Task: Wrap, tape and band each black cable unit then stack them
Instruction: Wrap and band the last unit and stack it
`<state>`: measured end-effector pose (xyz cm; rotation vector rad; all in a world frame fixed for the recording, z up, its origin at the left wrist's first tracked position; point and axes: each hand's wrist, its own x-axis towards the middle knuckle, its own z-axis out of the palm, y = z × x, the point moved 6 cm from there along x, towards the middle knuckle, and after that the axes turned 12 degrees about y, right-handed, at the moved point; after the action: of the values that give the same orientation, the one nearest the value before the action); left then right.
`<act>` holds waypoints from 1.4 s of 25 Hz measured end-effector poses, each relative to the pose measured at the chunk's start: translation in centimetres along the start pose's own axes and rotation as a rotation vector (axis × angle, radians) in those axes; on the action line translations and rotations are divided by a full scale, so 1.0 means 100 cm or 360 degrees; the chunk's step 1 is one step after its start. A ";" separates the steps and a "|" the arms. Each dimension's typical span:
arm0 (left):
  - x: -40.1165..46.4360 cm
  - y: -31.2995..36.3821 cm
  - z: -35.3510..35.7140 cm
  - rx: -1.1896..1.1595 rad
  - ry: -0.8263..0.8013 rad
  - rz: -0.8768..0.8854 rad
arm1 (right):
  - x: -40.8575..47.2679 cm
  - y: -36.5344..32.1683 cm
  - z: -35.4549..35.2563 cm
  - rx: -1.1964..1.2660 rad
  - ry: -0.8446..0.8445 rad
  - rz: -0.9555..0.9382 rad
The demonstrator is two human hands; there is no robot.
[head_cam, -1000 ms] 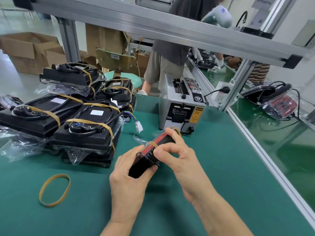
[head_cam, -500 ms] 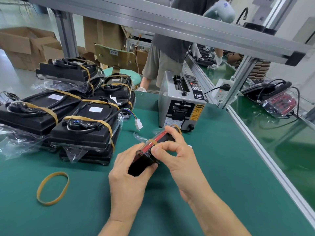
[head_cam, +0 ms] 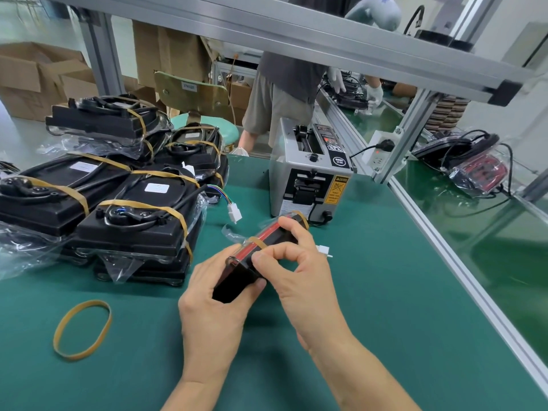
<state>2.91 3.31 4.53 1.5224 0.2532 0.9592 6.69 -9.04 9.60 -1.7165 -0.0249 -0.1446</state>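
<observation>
green matting covers the bench (head_cam: 370, 321), and over its middle both hands hold one black cable unit (head_cam: 237, 280) on edge, its red face and clear wrap turned up and left. left hand (head_cam: 213, 315) cups the near end, fingers curled round it. right hand (head_cam: 299, 280) grips the far side, thumb and forefinger pinching at a tan rubber band (head_cam: 257, 241) that crosses the unit. a loose rubber band (head_cam: 83, 329) lies flat on the mat to the left. finished banded units (head_cam: 130, 221) sit stacked at the left rear, beside a grey tape dispenser (head_cam: 308, 179).
</observation>
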 end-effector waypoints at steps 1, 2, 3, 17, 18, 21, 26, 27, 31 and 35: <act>0.000 0.001 0.000 0.0008 -0.0005 0.0016 | 0.000 0.000 0.000 0.0048 -0.0001 0.0011; -0.001 0.002 0.000 0.0019 -0.0010 0.0037 | 0.000 0.000 -0.001 0.0112 -0.0007 0.0038; -0.001 0.003 0.001 0.0030 -0.0012 0.0053 | 0.000 0.001 -0.001 0.0172 -0.0019 0.0071; -0.001 0.007 0.000 0.0058 0.0000 0.0107 | 0.004 0.004 -0.002 0.0045 0.0013 0.0003; -0.001 0.008 0.000 0.0059 0.0002 0.0107 | 0.004 0.005 -0.002 0.0043 0.0022 -0.0005; -0.002 0.007 0.000 0.0051 -0.0008 0.0084 | 0.004 0.007 -0.002 0.0026 0.0057 -0.0026; -0.002 0.012 0.000 0.0035 -0.0013 0.0089 | 0.000 0.007 0.000 0.0019 0.0160 -0.0032; -0.002 0.012 0.000 0.0035 -0.0011 0.0093 | -0.001 0.007 0.001 0.0042 0.0184 -0.0031; -0.001 0.010 0.000 0.0049 -0.0015 0.0071 | -0.003 0.009 0.000 0.0218 0.0274 -0.0003; -0.001 0.006 -0.001 0.0088 -0.0002 0.0057 | -0.001 0.010 -0.003 0.0406 0.0237 0.0089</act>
<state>2.57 3.15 5.07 1.5824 0.2542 0.9867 6.63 -9.52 8.67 -1.4468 0.1103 -0.2180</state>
